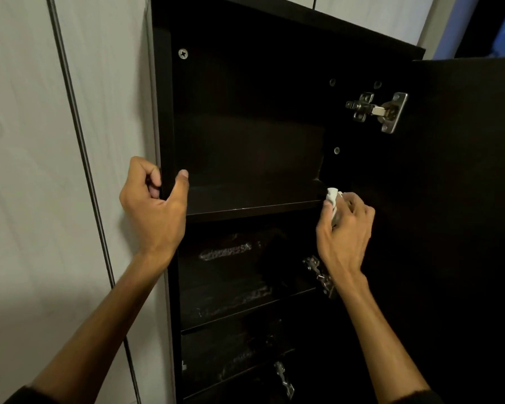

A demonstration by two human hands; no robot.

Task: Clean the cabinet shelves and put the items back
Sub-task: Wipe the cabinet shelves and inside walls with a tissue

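A black-brown cabinet [164, 112] with dark shelves [254, 207] and a matching dark door [449, 199]. Silver metal hinges [376, 110]. A white cloth [333, 199]. Pale grey-white wall panels [27, 170] split by a dark line.

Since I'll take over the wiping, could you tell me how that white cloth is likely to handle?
The white cloth looks soft and floppy: it sits bunched in the right hand. Probably light, since fingertips alone hold it at the shelf edge.
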